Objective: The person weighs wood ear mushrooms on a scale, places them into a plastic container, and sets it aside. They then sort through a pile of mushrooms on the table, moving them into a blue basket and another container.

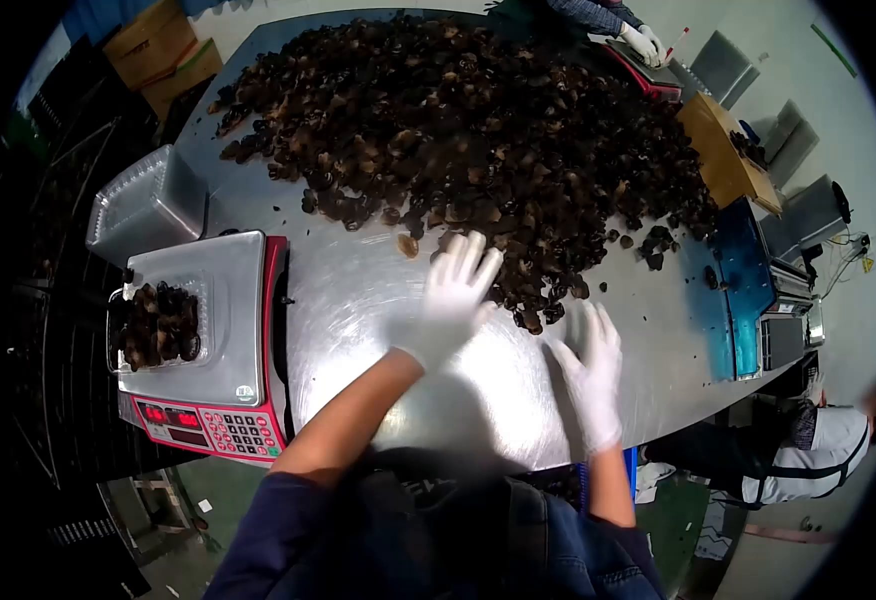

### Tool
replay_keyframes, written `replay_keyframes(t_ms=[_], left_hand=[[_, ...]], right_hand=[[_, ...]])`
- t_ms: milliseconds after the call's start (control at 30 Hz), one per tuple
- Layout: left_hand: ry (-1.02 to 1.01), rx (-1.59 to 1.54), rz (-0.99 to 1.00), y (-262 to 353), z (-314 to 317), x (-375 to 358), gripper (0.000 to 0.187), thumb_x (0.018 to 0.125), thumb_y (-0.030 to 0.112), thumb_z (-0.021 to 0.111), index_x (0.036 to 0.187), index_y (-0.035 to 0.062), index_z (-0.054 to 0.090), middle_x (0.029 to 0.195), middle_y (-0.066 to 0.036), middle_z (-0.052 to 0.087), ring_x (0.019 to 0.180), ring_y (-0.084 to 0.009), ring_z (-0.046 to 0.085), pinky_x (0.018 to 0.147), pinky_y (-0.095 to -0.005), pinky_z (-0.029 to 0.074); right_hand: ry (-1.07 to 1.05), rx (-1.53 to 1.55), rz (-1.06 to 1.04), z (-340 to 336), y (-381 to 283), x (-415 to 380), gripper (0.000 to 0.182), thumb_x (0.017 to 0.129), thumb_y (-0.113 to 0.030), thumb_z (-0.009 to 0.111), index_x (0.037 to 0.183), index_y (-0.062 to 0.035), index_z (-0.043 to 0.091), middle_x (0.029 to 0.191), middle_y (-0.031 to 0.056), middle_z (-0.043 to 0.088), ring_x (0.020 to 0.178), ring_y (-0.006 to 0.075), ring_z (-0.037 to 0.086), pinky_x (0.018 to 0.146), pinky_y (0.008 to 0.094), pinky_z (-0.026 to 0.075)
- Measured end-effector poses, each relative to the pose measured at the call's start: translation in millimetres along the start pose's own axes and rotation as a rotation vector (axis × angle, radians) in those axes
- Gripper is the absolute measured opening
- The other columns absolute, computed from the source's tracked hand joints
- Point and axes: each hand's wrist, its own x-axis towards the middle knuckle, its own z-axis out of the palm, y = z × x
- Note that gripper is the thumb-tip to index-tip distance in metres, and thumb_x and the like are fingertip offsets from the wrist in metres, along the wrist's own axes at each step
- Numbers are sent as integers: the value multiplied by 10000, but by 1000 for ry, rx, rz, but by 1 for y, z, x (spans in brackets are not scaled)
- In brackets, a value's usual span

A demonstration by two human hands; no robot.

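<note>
A large heap of dark brown, curled pieces (458, 130), which look like dried mushrooms, covers much of the metal table (348, 300). At the near edge of the heap is my left hand (451, 305), in a white glove, its fingers spread and the palm turned down. My right hand (593, 375), also gloved in white, lies to the right over the table, thumb apart from the fingers. Neither hand shows anything in its grip. Between them a narrow tongue of the dark pieces (533, 305) reaches toward me. One lighter brown piece (408, 246) lies beside my left fingers.
On the left, a red scale (258, 340) carries a clear tray (213, 300) of dark pieces. Behind it are stacked clear trays (148, 205). A co-worker's gloved hands (646, 45) rest by another scale (648, 80). A cardboard box (723, 150) stands at right.
</note>
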Motion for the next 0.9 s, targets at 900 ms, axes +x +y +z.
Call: replay_keyframes(t_ms=[900], left_hand=[[257,-160,-229,-18,-35,-43,437,810,98,650,1240,69,576,1325,-216,501,1257,-363,468,1044,-448,393]], right_hand=[[93,165,-195,49,-31,5,111,834,-78,671,926,-94,732,1075,115,677,1045,298,603,885,384,464]])
